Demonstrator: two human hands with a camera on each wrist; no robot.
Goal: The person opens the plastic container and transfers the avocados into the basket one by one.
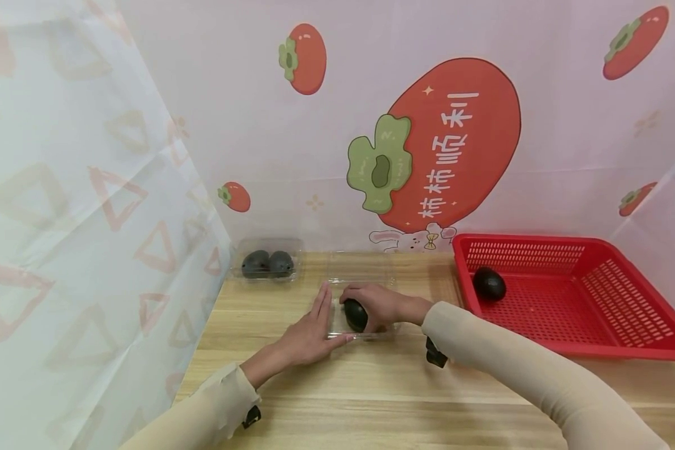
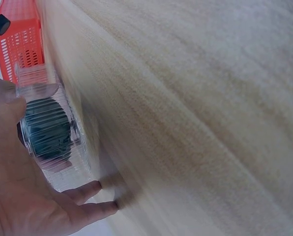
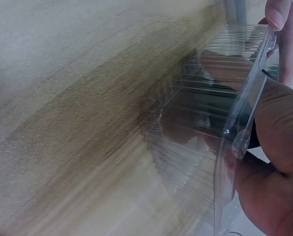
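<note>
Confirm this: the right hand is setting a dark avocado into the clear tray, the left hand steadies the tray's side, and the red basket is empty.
One thing is off: the red basket is not empty. The head view shows a dark avocado lying in its left end. The rest holds: right hand, held avocado, clear tray, left hand.

Room's tight on the left: the translucent white curtain with triangle prints (image 1: 90,206) hangs right along the light wooden tabletop (image 1: 371,394), and the closed clear plastic clamshell with two dark avocados (image 1: 267,261) sits in that back corner. The big red perforated plastic basket (image 1: 574,300) blocks the right side, and the persimmon-print backdrop (image 1: 439,144) walls off the rear. The front strip of tabletop nearest the camera is wide open.
</note>
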